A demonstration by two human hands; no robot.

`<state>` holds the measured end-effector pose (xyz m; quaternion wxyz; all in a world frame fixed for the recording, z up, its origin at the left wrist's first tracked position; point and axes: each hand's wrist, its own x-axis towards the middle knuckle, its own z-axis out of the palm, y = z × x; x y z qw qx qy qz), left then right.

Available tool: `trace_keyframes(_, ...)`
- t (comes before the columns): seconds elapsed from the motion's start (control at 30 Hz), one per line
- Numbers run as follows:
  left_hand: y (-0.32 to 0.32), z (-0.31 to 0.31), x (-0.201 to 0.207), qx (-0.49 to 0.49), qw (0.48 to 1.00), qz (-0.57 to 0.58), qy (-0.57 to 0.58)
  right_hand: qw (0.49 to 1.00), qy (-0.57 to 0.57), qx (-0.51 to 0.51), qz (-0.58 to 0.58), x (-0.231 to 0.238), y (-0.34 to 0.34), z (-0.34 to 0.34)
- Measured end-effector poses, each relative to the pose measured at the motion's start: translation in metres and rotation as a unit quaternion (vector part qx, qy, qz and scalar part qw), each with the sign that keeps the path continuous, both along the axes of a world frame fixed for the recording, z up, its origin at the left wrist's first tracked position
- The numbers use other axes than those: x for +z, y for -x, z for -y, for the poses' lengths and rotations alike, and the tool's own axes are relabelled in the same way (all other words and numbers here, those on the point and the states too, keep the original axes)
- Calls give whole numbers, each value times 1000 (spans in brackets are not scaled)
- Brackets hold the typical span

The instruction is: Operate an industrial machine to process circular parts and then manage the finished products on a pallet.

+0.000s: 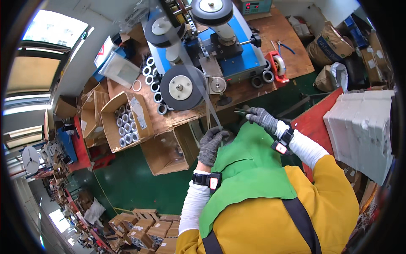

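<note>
Mid-frame, the left grip (211, 146) pinches a translucent grey strip (212, 110), apparently for tautness; the right grip (262, 120) clasps a slim dark tool (241, 111).

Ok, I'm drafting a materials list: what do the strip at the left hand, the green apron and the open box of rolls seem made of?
Strip: probably thin plastic film, slightly shiny; the dark wheel shows through.
Green apron: matte, smooth, softly creased; fabric or coated cloth, can't tell which.
Open box: dull brown cardboard, judging by its colour and flat panels.
</note>
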<state>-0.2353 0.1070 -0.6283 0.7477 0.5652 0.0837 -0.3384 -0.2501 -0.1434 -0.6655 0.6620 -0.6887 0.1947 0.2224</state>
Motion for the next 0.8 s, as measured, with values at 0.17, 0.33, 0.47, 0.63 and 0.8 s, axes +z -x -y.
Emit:
trace_keyframes(0.17, 2, 8, 5, -12, 999, -8, -32, 992, -15, 111, 58, 47, 14, -16)
trace_keyframes(0.33, 15, 6, -12, -12, 999, 33, -38, 930, 191, 183, 256, 52, 28, -27)
trace_keyframes(0.47, 21, 3, -20, -28, 994, 34, -102, 896, 266, 214, 285, 56, 37, -33)
trace_keyframes(0.63, 26, 2, -25, -14, 996, 24, -83, 883, 275, 214, 314, 51, 43, -46)
trace_keyframes(0.8, 27, 5, -23, 11, 998, 9, -58, 884, 289, 192, 312, 52, 38, -62)
